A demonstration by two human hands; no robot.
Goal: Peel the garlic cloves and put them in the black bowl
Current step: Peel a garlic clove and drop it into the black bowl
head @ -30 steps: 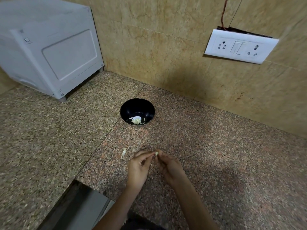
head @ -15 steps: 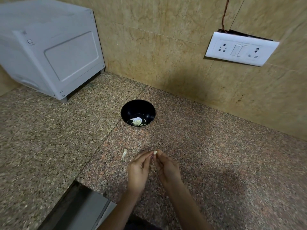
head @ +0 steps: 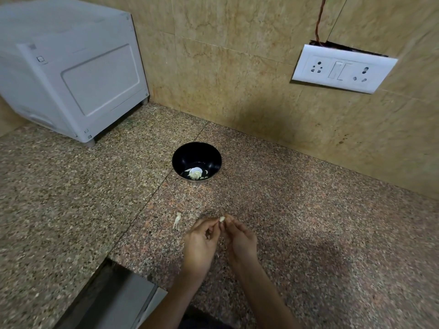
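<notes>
Both hands, left (head: 199, 243) and right (head: 241, 241), pinch one clove (head: 222, 219) to strip its skin, near the bowl (head: 196, 153).

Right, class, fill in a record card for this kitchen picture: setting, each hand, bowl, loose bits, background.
setting: speckled stone counter meeting a tiled wall
left hand: pinches a clove at the fingertips
right hand: pinches the same clove from the other side
bowl: black, on the counter beyond the hands, with pale garlic pieces inside
peel: one scrap on the counter, just left of the hands
background: white appliance at far left; socket plate on the wall at right
</notes>
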